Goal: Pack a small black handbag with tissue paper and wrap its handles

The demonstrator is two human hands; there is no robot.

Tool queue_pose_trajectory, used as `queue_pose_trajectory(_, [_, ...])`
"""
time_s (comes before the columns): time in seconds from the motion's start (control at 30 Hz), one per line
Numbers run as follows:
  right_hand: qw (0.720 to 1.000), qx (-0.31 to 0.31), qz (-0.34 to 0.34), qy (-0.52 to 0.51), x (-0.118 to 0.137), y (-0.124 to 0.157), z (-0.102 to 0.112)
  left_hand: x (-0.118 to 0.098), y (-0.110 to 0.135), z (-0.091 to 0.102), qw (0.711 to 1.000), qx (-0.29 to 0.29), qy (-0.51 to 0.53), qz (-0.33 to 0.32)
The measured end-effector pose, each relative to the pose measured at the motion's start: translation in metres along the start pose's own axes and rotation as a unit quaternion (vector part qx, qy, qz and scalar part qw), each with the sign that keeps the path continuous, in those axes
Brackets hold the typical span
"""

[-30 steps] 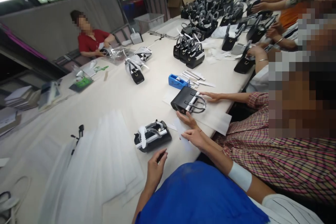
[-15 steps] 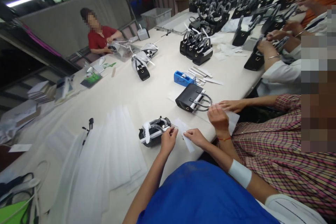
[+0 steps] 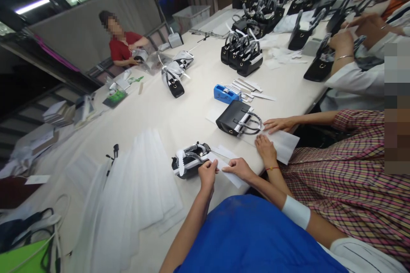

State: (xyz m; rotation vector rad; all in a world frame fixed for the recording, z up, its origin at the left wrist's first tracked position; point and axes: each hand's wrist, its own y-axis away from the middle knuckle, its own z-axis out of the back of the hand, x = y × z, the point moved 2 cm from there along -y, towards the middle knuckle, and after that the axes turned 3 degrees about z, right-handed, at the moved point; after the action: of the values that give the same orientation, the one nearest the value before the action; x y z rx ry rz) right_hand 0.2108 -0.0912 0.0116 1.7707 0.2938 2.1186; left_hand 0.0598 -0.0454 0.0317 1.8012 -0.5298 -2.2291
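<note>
Head view: L hand (image 3: 208, 173) and R hand (image 3: 237, 167) both pinch a thin white strip (image 3: 228, 170) at the near table edge, fingers curled shut on it, hands almost touching. The strip's far end lies against a small black handbag (image 3: 189, 163) on its side w/ white wrap on the handles.

Risk, as I judge it — the strip looks like flimsy foam or paper, so an uneven pull could tear or crease it. The bag's smooth, boxy and glossy; it could slide on the pale cloth table (image 3: 153, 115).

Beside it, a co-worker's hands (image 3: 272, 138) press flat on a white sheet (image 3: 285, 147) by another black bag (image 3: 235, 118).
</note>
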Motion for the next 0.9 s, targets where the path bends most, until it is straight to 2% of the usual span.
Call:
queue_pose_trajectory(0.17, [0.998, -0.052, 0.014, -0.024, 0.003, -0.006, -0.001, 0.002, -0.005, 0.005, 0.999, -0.007, 0.042, 0.034])
queue_pose_trajectory(0.33, [0.993, -0.093, -0.019, -0.074, -0.007, -0.014, 0.002, 0.009, -0.008, 0.016, 0.999, -0.049, 0.021, -0.009])
queue_pose_trajectory(0.4, [0.995, -0.091, -0.010, -0.030, -0.011, -0.020, 0.009, 0.010, -0.009, 0.018, 0.999, -0.041, 0.021, -0.019])
queue_pose_trajectory(0.47, [0.994, -0.082, -0.002, 0.068, -0.010, -0.025, 0.018, 0.009, -0.008, 0.015, 0.999, -0.027, 0.019, -0.018])
queue_pose_trajectory(0.53, [0.979, -0.092, 0.013, 0.183, -0.004, -0.025, 0.026, 0.006, -0.005, 0.011, 1.000, -0.016, 0.015, -0.017])
queue_pose_trajectory(0.6, [0.958, -0.129, 0.060, 0.248, 0.008, -0.020, 0.030, 0.002, 0.000, 0.007, 1.000, -0.011, 0.003, -0.021])
queue_pose_trajectory(0.67, [0.958, -0.143, 0.116, 0.219, 0.020, -0.012, 0.029, -0.001, 0.003, 0.005, 0.999, -0.018, -0.015, -0.028])
queue_pose_trajectory(0.73, [0.979, -0.079, 0.142, 0.123, 0.028, -0.003, 0.022, -0.004, 0.005, 0.005, 0.999, -0.029, -0.025, -0.033])
queue_pose_trajectory(0.8, [0.991, 0.000, 0.134, 0.028, 0.030, 0.006, 0.011, -0.005, 0.007, 0.005, 0.999, -0.030, -0.018, -0.034])
queue_pose_trajectory(0.83, [0.992, 0.021, 0.125, -0.005, 0.029, 0.010, 0.007, -0.005, 0.007, 0.005, 0.999, -0.024, -0.010, -0.033])
queue_pose_trajectory(0.9, [0.994, 0.010, 0.105, -0.041, 0.024, 0.015, 0.001, -0.005, 0.009, 0.004, 0.999, -0.011, 0.004, -0.031])
